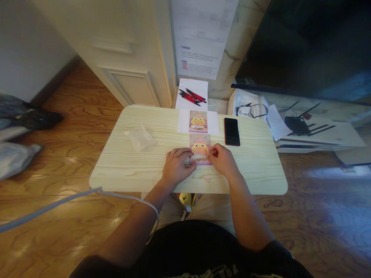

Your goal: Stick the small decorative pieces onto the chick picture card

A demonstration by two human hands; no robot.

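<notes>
So the lower card [200, 148] lay flat on the tabletop [124, 166], right between both hands, probably so the left hand [177, 166] could steady it while the right hand [222, 160] got at the opposite edge. A similar upper card [198, 121] lay just beyond on a white sheet [213, 123], in easy sight I'd guess. Left thumb and fingers were spread apart, tips on the card's left side. Right fingers were curled in at its right edge; couldn't tell whether they pinched anything. Both forearms angled inward from the near edge.
</notes>
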